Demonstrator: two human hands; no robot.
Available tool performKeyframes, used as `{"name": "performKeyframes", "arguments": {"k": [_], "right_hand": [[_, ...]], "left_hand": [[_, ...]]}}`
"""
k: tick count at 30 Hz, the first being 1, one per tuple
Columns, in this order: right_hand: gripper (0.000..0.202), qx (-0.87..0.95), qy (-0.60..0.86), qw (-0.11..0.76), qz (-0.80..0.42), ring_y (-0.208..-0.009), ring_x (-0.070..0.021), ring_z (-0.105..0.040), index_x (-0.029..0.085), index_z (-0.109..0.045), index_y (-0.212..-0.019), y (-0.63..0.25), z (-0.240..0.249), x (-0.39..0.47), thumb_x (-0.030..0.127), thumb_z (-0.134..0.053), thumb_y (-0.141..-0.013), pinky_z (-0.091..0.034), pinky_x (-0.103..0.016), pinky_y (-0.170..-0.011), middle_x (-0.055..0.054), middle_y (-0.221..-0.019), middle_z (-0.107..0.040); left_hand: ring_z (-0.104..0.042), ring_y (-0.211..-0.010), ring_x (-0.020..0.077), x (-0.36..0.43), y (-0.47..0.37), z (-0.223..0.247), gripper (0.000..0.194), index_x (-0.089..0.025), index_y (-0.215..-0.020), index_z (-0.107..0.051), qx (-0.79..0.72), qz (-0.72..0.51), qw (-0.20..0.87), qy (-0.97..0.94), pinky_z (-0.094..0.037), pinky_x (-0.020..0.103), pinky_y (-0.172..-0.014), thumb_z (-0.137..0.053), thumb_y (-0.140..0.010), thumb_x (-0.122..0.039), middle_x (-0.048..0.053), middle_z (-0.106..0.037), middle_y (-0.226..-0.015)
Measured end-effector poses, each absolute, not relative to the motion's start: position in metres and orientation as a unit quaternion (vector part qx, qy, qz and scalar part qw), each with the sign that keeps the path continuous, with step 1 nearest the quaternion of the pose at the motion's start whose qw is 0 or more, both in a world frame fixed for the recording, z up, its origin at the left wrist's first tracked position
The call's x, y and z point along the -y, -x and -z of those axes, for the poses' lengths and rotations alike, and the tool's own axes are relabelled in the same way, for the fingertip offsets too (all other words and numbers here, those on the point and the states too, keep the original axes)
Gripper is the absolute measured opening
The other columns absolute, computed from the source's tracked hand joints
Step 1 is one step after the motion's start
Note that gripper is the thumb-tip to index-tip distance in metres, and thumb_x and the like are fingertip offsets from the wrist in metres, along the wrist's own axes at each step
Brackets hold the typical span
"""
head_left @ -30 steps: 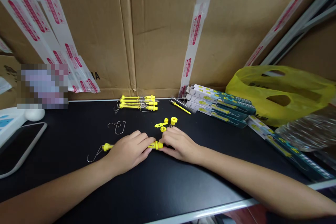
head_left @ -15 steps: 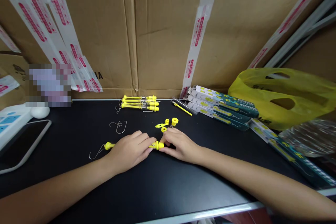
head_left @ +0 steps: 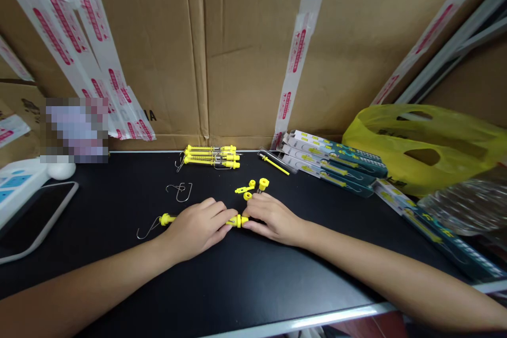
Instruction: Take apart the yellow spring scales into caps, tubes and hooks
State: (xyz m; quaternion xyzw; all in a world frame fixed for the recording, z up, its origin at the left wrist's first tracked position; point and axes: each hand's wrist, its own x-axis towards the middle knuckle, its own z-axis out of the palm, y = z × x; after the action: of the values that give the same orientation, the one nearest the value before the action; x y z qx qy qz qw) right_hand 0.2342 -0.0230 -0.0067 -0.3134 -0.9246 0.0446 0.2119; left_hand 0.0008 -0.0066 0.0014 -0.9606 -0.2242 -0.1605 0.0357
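A yellow tubular spring scale (head_left: pixel 167 219) lies level above the black tabletop, its wire hook (head_left: pixel 147 230) sticking out at the left end. My left hand (head_left: pixel 202 227) is wrapped round the tube and hides most of it. At the tube's right end my right hand (head_left: pixel 271 217) pinches the yellow end cap (head_left: pixel 244 220) between thumb and fingers; the cap sits against the collar. Just beyond my right hand are a yellow ring (head_left: pixel 247 196), a larger yellow cap (head_left: pixel 263 184) and a small flat yellow piece (head_left: pixel 244 189). Loose wire hooks (head_left: pixel 182 191) lie behind my left hand.
Several finished-looking spring scales (head_left: pixel 212 157) lie side by side at the back. A yellow rod (head_left: pixel 277 165) and springs are near printed boxes (head_left: pixel 332 161). A yellow plastic bag (head_left: pixel 420 153) stands right; a phone (head_left: pixel 35 219) and power strip (head_left: pixel 19 177) are left. Cardboard (head_left: pixel 245 63) walls the back.
The end cap in my right hand now sits closer to the collar, the gap between them narrowed. My left hand and the spring scale have shifted slightly right.
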Motion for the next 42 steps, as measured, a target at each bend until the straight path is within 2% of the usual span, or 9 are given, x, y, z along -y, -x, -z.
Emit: {"name": "performKeyframes", "arguments": {"k": [4,10,13,17,22,29,34,39,42], "right_hand": [[0.025,0.923,0.312,0.222,-0.034,-0.073,-0.0153,-0.047,0.016,-0.056,-0.086,-0.2341,0.0086,0.0233,0.038,-0.045,-0.094,-0.035,-0.027,-0.069,-0.003,-0.075,-0.055],[0.021,0.935,0.283,0.205,0.057,-0.071,-0.0157,-0.045,0.017,-0.053,-0.085,-0.2347,0.008,0.027,0.024,-0.037,-0.096,-0.032,-0.028,-0.065,-0.004,-0.076,-0.055],[0.016,0.927,0.297,0.228,0.009,-0.073,-0.0151,-0.047,0.017,-0.052,-0.089,-0.2352,0.0079,0.0265,0.03,-0.044,-0.095,-0.034,-0.027,-0.067,-0.004,-0.079,-0.056],[0.033,0.914,0.329,0.233,-0.039,-0.076,-0.0171,-0.05,0.016,-0.051,-0.098,-0.2356,0.008,0.0253,0.047,-0.049,-0.09,-0.037,-0.029,-0.071,-0.006,-0.084,-0.057],[0.03,0.925,0.322,0.2,-0.029,-0.077,-0.0169,-0.05,0.016,-0.056,-0.092,-0.2354,0.0077,0.0246,0.038,-0.036,-0.097,-0.036,-0.029,-0.071,-0.005,-0.081,-0.056],[0.024,0.925,0.308,0.222,-0.023,-0.074,-0.0155,-0.049,0.016,-0.057,-0.09,-0.2354,0.0076,0.025,0.036,-0.045,-0.095,-0.034,-0.027,-0.069,-0.004,-0.078,-0.056],[0.015,0.927,0.29,0.239,-0.007,-0.072,-0.0144,-0.05,0.017,-0.054,-0.091,-0.2354,0.0085,0.0256,0.028,-0.045,-0.095,-0.034,-0.027,-0.067,-0.004,-0.079,-0.058],[0.03,0.913,0.319,0.251,-0.031,-0.074,-0.0162,-0.051,0.016,-0.052,-0.098,-0.2348,0.0076,0.0247,0.045,-0.05,-0.09,-0.037,-0.029,-0.07,-0.005,-0.082,-0.058],[0.028,0.92,0.317,0.23,-0.027,-0.075,-0.0163,-0.05,0.016,-0.055,-0.094,-0.2348,0.0069,0.0244,0.04,-0.041,-0.095,-0.036,-0.029,-0.07,-0.005,-0.08,-0.057]], "left_hand": [[-0.051,-0.082,0.0168,0.007,-0.0009,-0.0013,0.024,-0.021,-0.113,-0.054,0.227,0.159,0.031,0.96,-0.042,0.027,-0.069,-0.04,-0.094,-0.026,0.002,-0.057,-0.088],[-0.051,-0.081,0.0169,0.0057,-0.0018,-0.0012,0.025,-0.02,-0.113,-0.054,0.222,0.16,0.039,0.961,-0.042,0.028,-0.069,-0.038,-0.095,-0.026,0.003,-0.057,-0.087],[-0.051,-0.082,0.0171,0.0057,-0.0019,-0.0013,0.025,-0.02,-0.113,-0.054,0.225,0.158,0.036,0.961,-0.043,0.028,-0.07,-0.039,-0.095,-0.026,0.003,-0.058,-0.088],[-0.052,-0.084,0.0168,0.0069,-0.0018,-0.0021,0.025,-0.02,-0.114,-0.055,0.224,0.159,0.025,0.961,-0.044,0.028,-0.072,-0.039,-0.094,-0.025,0.003,-0.059,-0.091],[-0.052,-0.083,0.0167,0.0074,-0.0015,-0.0033,0.027,-0.019,-0.114,-0.055,0.223,0.163,0.03,0.961,-0.044,0.028,-0.072,-0.038,-0.095,-0.026,0.003,-0.059,-0.09],[-0.052,-0.083,0.0175,0.0067,-0.0014,-0.0022,0.025,-0.02,-0.114,-0.055,0.226,0.156,0.023,0.961,-0.044,0.029,-0.072,-0.039,-0.094,-0.026,0.003,-0.058,-0.09],[-0.051,-0.083,0.0176,0.0068,-0.0013,-0.0023,0.026,-0.019,-0.114,-0.054,0.227,0.155,0.021,0.961,-0.043,0.029,-0.073,-0.038,-0.095,-0.027,0.003,-0.058,-0.09],[-0.051,-0.083,0.0172,0.0064,-0.0016,-0.0029,0.026,-0.02,-0.114,-0.054,0.228,0.156,0.017,0.961,-0.043,0.028,-0.072,-0.037,-0.095,-0.027,0.003,-0.057,-0.089],[-0.051,-0.083,0.0175,0.0065,-0.0014,-0.0024,0.026,-0.02,-0.115,-0.053,0.229,0.153,0.011,0.961,-0.043,0.029,-0.072,-0.038,-0.095,-0.026,0.003,-0.057,-0.09]]}}
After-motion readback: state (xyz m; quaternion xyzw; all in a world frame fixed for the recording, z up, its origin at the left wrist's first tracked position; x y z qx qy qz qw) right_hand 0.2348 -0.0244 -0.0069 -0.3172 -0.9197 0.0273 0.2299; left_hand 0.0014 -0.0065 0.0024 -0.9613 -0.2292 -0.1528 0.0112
